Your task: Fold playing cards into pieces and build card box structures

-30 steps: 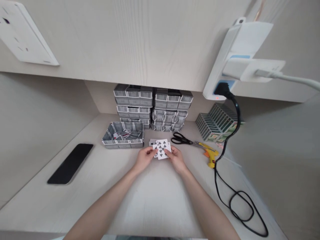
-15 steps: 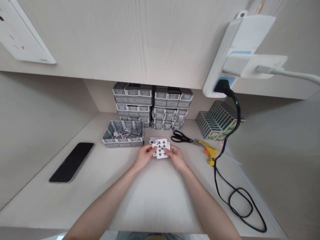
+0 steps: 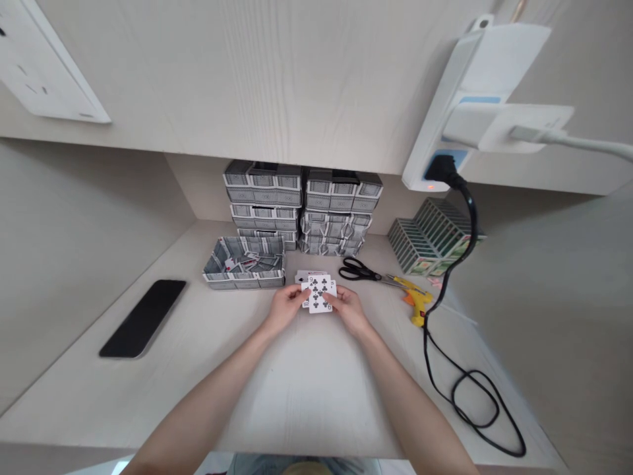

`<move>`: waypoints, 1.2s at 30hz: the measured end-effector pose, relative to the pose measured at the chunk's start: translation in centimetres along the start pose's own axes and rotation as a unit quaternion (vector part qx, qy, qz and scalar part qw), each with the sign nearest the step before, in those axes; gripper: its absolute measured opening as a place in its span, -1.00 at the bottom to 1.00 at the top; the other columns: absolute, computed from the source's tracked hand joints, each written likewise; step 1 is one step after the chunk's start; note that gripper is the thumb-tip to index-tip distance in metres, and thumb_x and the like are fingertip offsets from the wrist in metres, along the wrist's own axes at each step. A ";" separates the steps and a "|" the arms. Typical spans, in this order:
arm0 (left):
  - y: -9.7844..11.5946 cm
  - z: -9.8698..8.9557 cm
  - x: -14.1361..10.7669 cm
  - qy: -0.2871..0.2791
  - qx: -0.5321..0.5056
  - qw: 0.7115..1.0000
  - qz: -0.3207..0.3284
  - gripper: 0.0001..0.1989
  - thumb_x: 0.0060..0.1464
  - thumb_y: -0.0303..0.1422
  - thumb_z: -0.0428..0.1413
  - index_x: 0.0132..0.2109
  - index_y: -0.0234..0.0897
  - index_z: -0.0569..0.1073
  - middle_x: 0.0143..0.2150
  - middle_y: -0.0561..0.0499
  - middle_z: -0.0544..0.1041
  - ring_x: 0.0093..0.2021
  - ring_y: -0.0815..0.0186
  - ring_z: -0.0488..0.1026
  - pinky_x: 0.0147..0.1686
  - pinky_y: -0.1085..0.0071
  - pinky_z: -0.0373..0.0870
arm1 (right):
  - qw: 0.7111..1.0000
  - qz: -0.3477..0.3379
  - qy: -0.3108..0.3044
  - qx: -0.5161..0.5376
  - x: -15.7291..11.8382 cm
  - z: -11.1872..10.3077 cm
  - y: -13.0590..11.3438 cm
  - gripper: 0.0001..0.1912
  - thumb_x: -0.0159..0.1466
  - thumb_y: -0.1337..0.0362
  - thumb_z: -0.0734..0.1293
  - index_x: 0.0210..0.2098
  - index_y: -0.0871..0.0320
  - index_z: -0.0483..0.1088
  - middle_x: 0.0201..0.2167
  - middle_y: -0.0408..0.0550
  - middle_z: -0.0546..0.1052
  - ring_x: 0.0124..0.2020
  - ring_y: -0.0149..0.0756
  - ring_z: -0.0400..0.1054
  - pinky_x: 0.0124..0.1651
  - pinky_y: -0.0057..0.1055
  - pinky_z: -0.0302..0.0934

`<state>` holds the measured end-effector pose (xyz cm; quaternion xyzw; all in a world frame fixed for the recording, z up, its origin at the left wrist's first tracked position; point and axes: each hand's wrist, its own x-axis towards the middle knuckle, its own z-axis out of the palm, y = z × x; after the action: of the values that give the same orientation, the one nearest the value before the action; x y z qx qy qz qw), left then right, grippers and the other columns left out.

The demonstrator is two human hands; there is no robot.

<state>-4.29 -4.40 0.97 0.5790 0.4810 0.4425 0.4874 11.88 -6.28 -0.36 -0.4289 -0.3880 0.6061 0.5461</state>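
Note:
Between my two hands, just above the desk, is a small overlapping set of playing cards (image 3: 320, 298), a nine of clubs on top. My left hand (image 3: 287, 306) pinches the left edge with its thumb on the card faces. On the right edge, my right hand (image 3: 349, 308) grips the same way, thumb over the top card. The fingers under the cards are hidden. Right behind them lie more playing cards (image 3: 302, 274), partly covered. To the left, an open box built from grey-backed cards (image 3: 242, 284) holds many small card pieces (image 3: 252, 262).
Stacked card-built boxes (image 3: 264, 196) stand against the back wall. Right of my hands lie black scissors (image 3: 359, 269) and a yellow glue gun (image 3: 419, 307), with a black cable (image 3: 429, 356) looping down the desk. A phone (image 3: 143, 320) lies left. A power strip (image 3: 435, 132) hangs above.
My hands and the cards stay nearly in place. The whole view has shifted very slightly.

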 end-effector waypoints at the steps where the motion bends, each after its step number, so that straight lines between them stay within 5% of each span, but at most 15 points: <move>1: 0.1 0.0 0.0 -0.001 -0.002 1.000 -0.001 -0.68 -0.13 -0.18 0.10 -0.37 -0.39 0.49 -0.59 0.09 0.37 -0.57 0.46 0.20 -0.58 0.55 0.12 | 1.000 0.001 0.000 0.002 0.0 0.0 0.0 -0.66 -0.12 0.17 0.44 -0.37 0.21 0.43 -0.42 -0.05 0.54 -0.44 -0.28 0.40 -0.31 -0.34 0.25; 36: -0.2 0.0 0.0 -0.020 0.021 1.000 0.006 -0.67 -0.11 -0.17 0.08 -0.34 -0.39 0.49 -0.63 0.13 0.28 -0.58 0.47 0.12 -0.55 0.54 0.07 | 1.000 0.008 -0.010 -0.015 0.0 -0.1 0.0 -0.64 -0.08 0.14 0.42 -0.33 0.24 0.44 -0.44 -0.06 0.53 -0.48 -0.34 0.37 -0.35 -0.40 0.21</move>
<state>-4.30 -4.34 0.73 0.6008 0.4771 0.4232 0.4820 11.91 -6.28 -0.43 -0.4339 -0.3987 0.6087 0.5312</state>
